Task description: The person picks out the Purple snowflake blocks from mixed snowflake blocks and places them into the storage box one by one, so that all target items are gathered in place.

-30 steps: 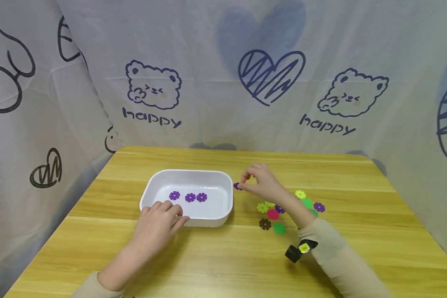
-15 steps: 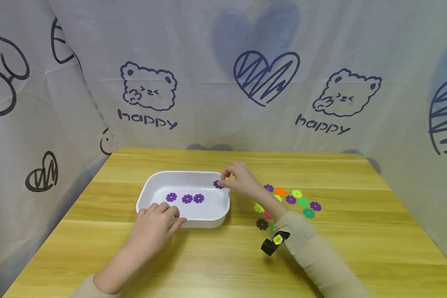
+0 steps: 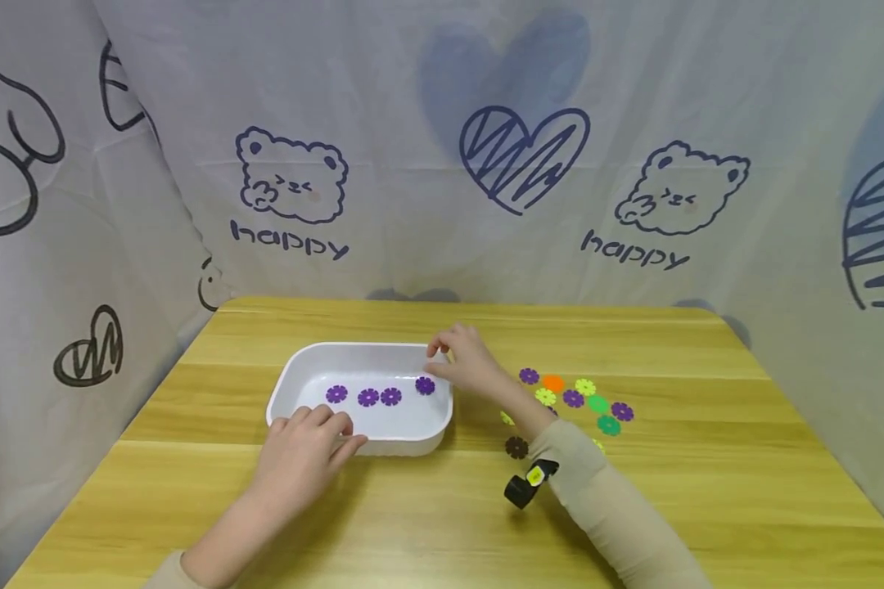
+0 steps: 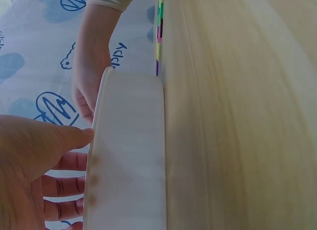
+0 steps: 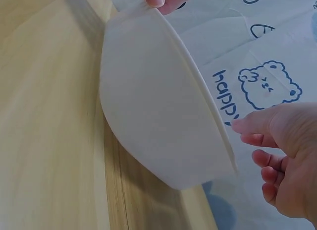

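Left of the table's point(image 3: 442, 523) middle, toward the far edge: white tray point(image 3: 405, 447), upright. Four purple discs point(image 3: 368, 397) in it, three in a row mid-tray, one near the right end, just below the right hand point(image 3: 466, 360). Can't tell if that one lies flat.

Hands: left hand point(image 3: 302, 458) holds the tray's near rim by the left corner, thumb outside, fingers over the edge. Right hand is above the tray's right end, thumb and index apart, other fingers curled, holding nothing.

Right of the table's middle: loose discs point(image 3: 573, 398), purple, orange, yellow, green, dark brown, some hidden behind the right forearm. Black wrist camera point(image 3: 519, 492) on right sleeve point(image 3: 604, 491). Printed curtain point(image 3: 405, 188) beyond the far edge.
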The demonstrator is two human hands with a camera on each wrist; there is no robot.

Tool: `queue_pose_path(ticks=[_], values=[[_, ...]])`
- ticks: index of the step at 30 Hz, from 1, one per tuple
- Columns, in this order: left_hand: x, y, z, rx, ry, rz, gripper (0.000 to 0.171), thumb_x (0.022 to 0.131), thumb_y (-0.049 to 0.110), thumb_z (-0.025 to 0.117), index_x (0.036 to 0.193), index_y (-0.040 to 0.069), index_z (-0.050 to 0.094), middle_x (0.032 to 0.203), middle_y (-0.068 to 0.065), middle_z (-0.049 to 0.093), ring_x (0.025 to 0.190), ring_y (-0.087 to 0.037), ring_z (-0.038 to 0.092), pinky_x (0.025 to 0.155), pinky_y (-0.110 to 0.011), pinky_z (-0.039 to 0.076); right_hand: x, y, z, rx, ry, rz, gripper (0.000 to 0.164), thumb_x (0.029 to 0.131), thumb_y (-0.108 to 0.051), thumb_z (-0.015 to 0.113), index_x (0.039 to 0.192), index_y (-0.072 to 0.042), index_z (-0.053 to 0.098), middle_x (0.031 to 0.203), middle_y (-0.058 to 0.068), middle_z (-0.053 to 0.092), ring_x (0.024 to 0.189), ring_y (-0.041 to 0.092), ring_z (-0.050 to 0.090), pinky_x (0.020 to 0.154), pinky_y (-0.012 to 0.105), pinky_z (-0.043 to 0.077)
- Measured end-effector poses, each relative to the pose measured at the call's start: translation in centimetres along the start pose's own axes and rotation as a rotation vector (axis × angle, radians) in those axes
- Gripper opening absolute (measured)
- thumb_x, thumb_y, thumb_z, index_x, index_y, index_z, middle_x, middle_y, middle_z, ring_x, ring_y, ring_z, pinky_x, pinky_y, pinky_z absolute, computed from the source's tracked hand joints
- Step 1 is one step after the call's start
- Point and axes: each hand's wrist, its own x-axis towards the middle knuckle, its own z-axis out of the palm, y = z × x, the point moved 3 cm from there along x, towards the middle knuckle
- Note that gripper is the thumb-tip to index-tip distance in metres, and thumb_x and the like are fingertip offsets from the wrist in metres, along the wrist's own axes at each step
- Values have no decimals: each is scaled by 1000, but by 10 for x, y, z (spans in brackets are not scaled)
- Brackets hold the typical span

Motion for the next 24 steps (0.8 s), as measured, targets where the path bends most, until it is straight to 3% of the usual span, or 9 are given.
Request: queue_pose_path(ticks=[6, 13, 19, 24], values=[[-1, 0, 0, -6, -12, -6, 20, 85, 39, 73, 82, 21, 65, 80, 4, 63, 73, -18, 56, 65, -37, 43, -15, 12, -14, 36, 31, -9, 17, 88, -25, 71, 98, -12, 64, 106, 13, 56, 107, 30, 47, 87, 38, 40], [0, 1, 0, -11, -15, 0, 20, 85, 39, 72, 82, 21, 65, 80, 3, 63, 73, -18, 56, 64, -36, 42, -39, 39, -39, 20, 116, -13, 17, 88, -24, 71, 98, -11, 65, 104, 13, 57, 100, 27, 50, 80, 34, 41], [-4, 1, 1, -6, -32, -12, 21, 86, 41, 71, 82, 22, 65, 80, 5, 62, 74, -18, 56, 64, -35, 41, -56, 68, -51, 19, 122, 44, 20, 90, -25, 69, 100, -9, 65, 107, 15, 57, 103, 30, 49, 81, 36, 40], [-2, 2, 0, -5, -24, -10, 20, 86, 40, 71, 82, 21, 65, 80, 4, 62, 74, -18, 56, 64, -36, 41, -59, 87, -56, -60, 111, 98, 23, 87, -23, 71, 101, -5, 67, 106, 15, 56, 106, 33, 47, 85, 43, 40]])
